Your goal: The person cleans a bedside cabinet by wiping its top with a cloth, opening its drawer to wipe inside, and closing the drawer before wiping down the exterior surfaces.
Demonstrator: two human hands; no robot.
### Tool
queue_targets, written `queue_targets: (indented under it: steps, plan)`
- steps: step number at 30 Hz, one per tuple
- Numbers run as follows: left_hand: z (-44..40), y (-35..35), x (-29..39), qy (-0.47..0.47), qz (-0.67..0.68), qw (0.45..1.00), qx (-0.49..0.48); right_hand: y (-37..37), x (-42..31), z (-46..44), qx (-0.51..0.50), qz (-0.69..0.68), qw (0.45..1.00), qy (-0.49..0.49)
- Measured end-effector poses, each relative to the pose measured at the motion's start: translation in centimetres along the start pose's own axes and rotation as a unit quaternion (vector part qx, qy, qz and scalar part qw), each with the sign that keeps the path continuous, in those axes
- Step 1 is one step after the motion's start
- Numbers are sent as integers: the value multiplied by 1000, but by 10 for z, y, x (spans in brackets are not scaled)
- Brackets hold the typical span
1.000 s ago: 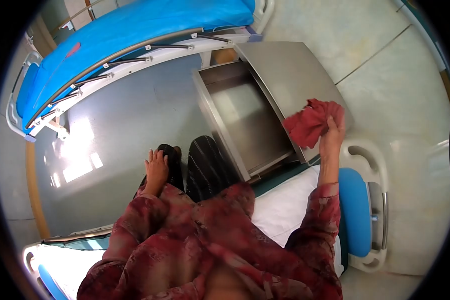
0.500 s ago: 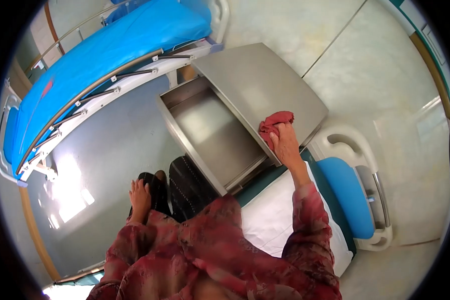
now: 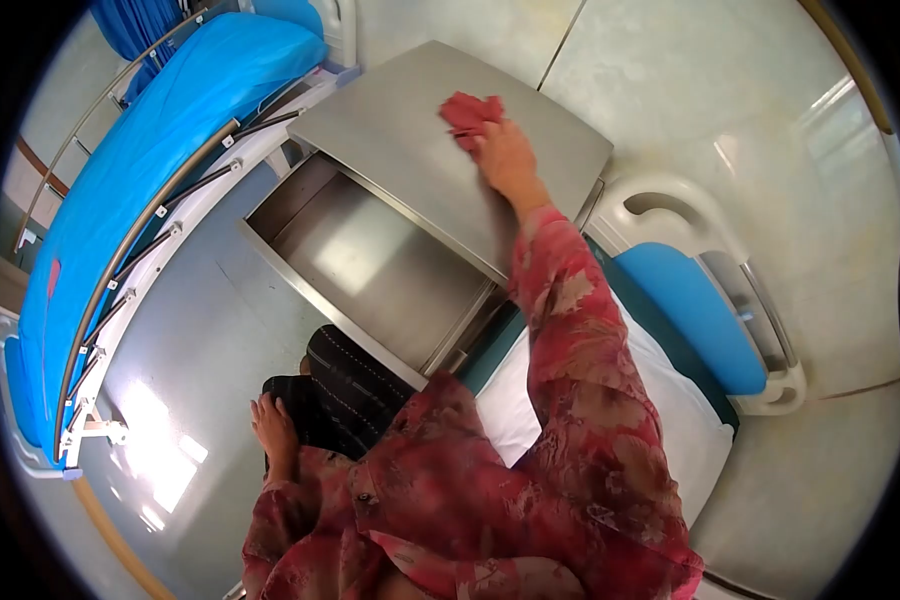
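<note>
At upper left I see a blue-covered bed [image 3: 120, 205]; at centre, an open drawer [image 3: 380, 262] juts out. On the steel worktop [image 3: 400, 130], upper middle, the right hand [image 3: 510, 165] grips a crumpled red cloth [image 3: 468, 115]; the left hand [image 3: 275, 430] rests loosely on a knee [image 3: 316, 418].

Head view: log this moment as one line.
right hand: holding crumpled red cloth over grey metal cabinet top | left hand: on dark trouser leg | grey metal drawer: open

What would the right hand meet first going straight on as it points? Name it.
Probably the pale tiled wall, past the far edge of the metal cabinet top; the right hand holds the red cloth ahead of it, and depth is unclear.
</note>
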State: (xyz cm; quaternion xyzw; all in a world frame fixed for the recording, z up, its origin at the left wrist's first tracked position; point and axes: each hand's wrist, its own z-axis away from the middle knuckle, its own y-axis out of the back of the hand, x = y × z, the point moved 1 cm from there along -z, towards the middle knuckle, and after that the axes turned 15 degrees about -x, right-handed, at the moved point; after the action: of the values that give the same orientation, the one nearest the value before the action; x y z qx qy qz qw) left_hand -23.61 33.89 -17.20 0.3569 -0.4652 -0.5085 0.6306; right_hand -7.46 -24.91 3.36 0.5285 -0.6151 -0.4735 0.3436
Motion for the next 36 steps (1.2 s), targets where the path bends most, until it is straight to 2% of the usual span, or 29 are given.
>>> queue_targets:
  steps: [3, 5, 8, 10, 12, 16, 18, 19, 21, 23, 25, 26, 27, 28, 29, 31, 32, 34, 36]
  plan:
    - [7, 5, -8, -3, 28, 1000, 5, -4, 67, 19, 52, 64, 996, -17]
    - [7, 7, -10, 7, 37, 999, -6, 16, 92, 40, 17, 9, 999, -46]
    - [2, 7, -11, 0, 47, 999, -12, 32, 106, 77, 6, -28, 999, -20]
    - [1, 5, -9, -8, 52, 999, -13, 44, 92, 109, -29, -58, 998, -14]
    - [-1, 6, -5, 0, 41, 999, -8, 34, 72, 147, 19, -28, 999, 7]
    - [-5, 1, -7, -9, 51, 999, -8, 80, -15, 213, -46, -118, 989, 70]
    - [-3, 2, -8, -7, 58, 998, -22, 89, -21, 216, -73, -124, 987, 67]
    - [-4, 2, -8, -7, 55, 998, -21, 89, -20, 215, -97, -128, 985, 65]
    - [-4, 0, -10, -19, 53, 998, -22, 71, 7, 198, -66, -110, 989, 72]
    - [-5, -2, -11, -13, 52, 998, -21, 52, 45, 167, 3, -102, 995, 14]
    - [-9, -2, -9, -6, 54, 998, -19, 30, 82, 133, 42, -39, 998, -4]
    - [-12, 0, -9, -4, 69, 997, -42, 30, 94, 118, 44, -41, 998, -1]
    - [-15, 1, -10, -2, 83, 994, -65, 29, 105, 103, 8, -31, 998, -50]
    - [-15, 0, -9, 2, 84, 995, -61, 28, 119, 89, -29, -23, 994, -98]
    - [-13, -1, -7, 4, 69, 997, -41, 13, 143, 79, -7, -8, 996, -88]
    - [-14, -1, -4, 17, 54, 998, -15, 9, 162, 59, -30, 37, 992, -113]
    - [-15, 0, -3, 11, 56, 998, -15, 5, 173, 51, -17, 19, 991, -128]
    - [-16, 6, 1, 13, 62, 998, -25, 8, 180, 39, -32, 61, 990, -125]
    - [-15, 11, 4, 28, 57, 997, -31, -29, 236, 25, 41, 95, 993, -59]
